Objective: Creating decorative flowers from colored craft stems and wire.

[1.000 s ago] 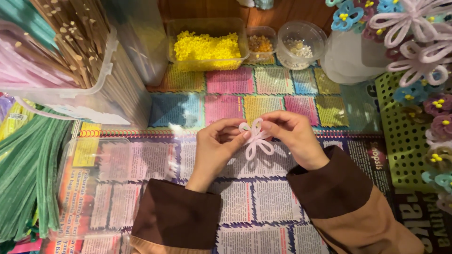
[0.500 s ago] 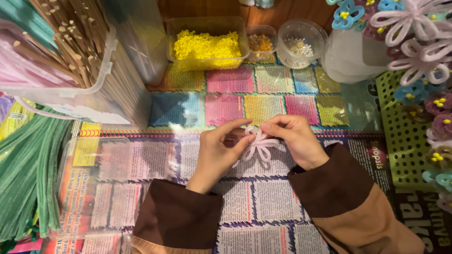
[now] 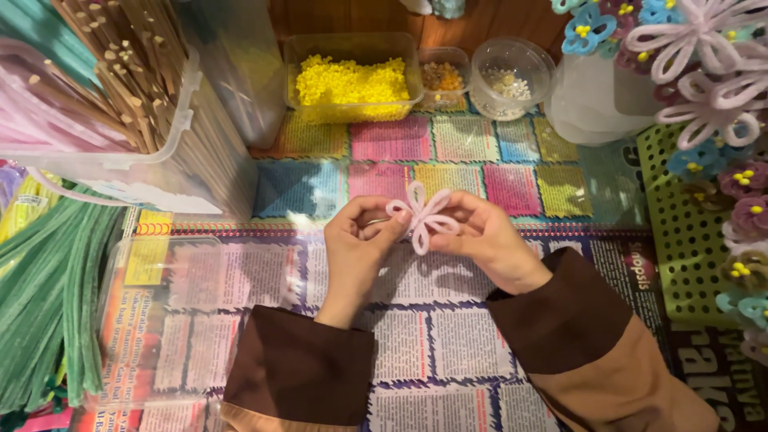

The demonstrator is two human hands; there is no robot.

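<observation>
We see both hands meeting over the middle of the table, holding a pale pink pipe-cleaner flower [image 3: 422, 214] between them. The left hand [image 3: 358, 244] comes in from seven o'clock, its thumb and forefinger pinched narrowly on the flower's left loops, the other fingers curled under. The right hand [image 3: 488, 240] comes in from five o'clock, its fingertips closed on the right side of the flower, with the thumb tucked behind the petals where we cannot tell exactly how it sits. The flower stands roughly upright between the two hands, its looped petals spreading outward from a centre that the fingers grip. It is lifted just above the printed paper sheet [image 3: 448, 336] that covers the table.

At twelve o'clock from the hands we find a clear tub of yellow beads [image 3: 352, 80], and just to its right a small clear box of amber beads [image 3: 442, 76] and a round clear cup of pale beads [image 3: 508, 80]. At ten o'clock stands a clear bin of wooden sticks [image 3: 120, 72]. At nine o'clock lies a bundle of green pipe cleaners [image 3: 48, 296]. At two to three o'clock a green perforated board [image 3: 688, 240] carries finished flowers [image 3: 740, 180] in pink, blue and purple, well apart from the hands.
</observation>
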